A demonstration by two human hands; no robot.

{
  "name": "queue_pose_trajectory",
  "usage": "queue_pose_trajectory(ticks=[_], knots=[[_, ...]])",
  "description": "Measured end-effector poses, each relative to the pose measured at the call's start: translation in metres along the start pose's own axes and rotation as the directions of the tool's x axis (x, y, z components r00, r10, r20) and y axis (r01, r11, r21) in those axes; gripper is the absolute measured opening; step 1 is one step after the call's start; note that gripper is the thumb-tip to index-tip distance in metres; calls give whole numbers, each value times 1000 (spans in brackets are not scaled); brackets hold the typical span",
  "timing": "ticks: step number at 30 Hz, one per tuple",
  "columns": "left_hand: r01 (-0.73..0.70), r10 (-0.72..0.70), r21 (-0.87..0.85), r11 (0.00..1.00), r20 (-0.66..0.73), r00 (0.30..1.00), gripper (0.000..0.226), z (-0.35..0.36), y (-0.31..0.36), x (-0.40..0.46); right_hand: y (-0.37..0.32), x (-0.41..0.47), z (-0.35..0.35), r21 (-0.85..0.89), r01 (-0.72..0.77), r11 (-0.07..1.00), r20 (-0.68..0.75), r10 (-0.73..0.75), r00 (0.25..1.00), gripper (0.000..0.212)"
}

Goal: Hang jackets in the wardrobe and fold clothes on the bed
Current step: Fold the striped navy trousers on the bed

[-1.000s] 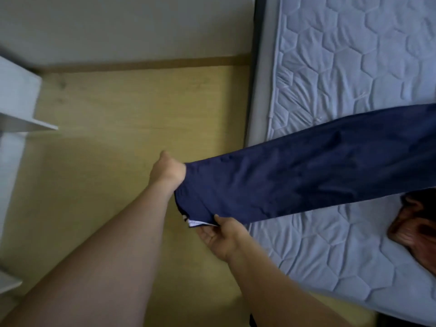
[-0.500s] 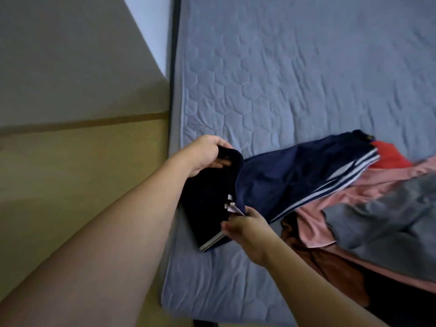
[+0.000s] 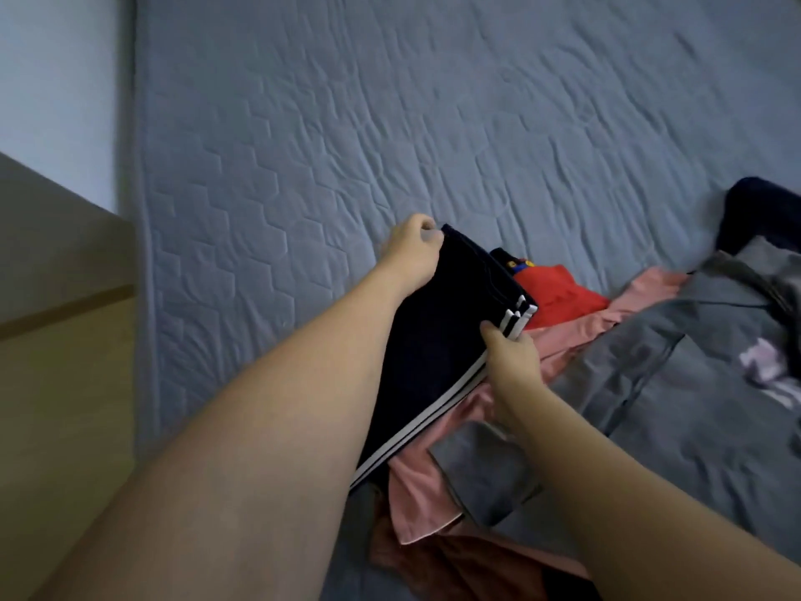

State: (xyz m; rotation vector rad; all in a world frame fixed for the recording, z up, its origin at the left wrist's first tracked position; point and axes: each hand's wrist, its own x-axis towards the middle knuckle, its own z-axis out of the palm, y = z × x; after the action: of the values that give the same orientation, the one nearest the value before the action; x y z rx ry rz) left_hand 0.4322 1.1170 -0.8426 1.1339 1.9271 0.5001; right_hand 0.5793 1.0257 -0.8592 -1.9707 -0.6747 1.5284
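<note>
Navy track pants [image 3: 437, 336] with white side stripes are folded over and held above the bed's quilted grey mattress [image 3: 390, 123]. My left hand [image 3: 411, 249] grips their far upper corner. My right hand [image 3: 509, 357] pinches the striped edge on the near right side. Under and beside the pants lies a heap of clothes: a red garment [image 3: 559, 292], a pink one [image 3: 433, 483] and a grey one [image 3: 676, 383].
A dark garment [image 3: 754, 214] lies at the right edge of the bed. A brown garment [image 3: 455, 566] sits at the bottom of the heap. Wooden floor [image 3: 56, 383] and a grey wall with skirting [image 3: 52, 236] run along the bed's left side.
The pants were stretched out long over the floor and bed; now they are folded shorter and both hands have carried them right, over the clothes heap on the mattress.
</note>
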Motion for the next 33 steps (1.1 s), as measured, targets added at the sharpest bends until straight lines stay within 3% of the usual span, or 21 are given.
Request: queue_pose_trajectory(ticks=[3,4,7,10,13,16,19,21,23,26,29,33], knots=[[183,-186,135,974,9,982,43,1,-46,7,16,17,-2,-25,-144,989,-105,140,985,49],[218,-230,211,953,32,973,45,-6,-70,-1,28,12,1,-21,-195,981,-118,191,974,52],[307,-357,397,865,55,933,52,-44,-150,-45,71,-32,22,118,-393,912,58,389,919,28],[407,-482,412,815,93,871,62,-82,-219,-88,111,-79,58,137,-518,845,142,500,854,27],[392,-467,421,818,87,880,71,-96,-269,-107,150,-105,103,110,-595,796,148,578,802,31],[327,-376,451,831,19,926,67,-98,-300,-108,186,-129,145,106,-706,701,197,681,705,54],[218,-260,491,844,18,965,49,-97,-316,-99,216,-131,171,108,-631,768,156,614,774,64],[198,-249,407,892,76,966,40,-101,-327,-100,227,-125,180,112,-556,824,122,544,830,54],[246,-263,140,959,119,957,26,-112,-342,-111,231,-131,187,187,-527,829,167,502,849,43],[336,-328,-87,938,103,939,21,-143,-381,-143,245,-168,205,152,-536,831,240,495,835,43],[470,-467,-93,878,49,883,21,-190,-440,-200,274,-233,237,96,-677,729,381,602,702,37],[687,-687,-7,726,-26,726,6,-263,-504,-294,301,-337,280,-61,-822,567,423,760,493,29]])
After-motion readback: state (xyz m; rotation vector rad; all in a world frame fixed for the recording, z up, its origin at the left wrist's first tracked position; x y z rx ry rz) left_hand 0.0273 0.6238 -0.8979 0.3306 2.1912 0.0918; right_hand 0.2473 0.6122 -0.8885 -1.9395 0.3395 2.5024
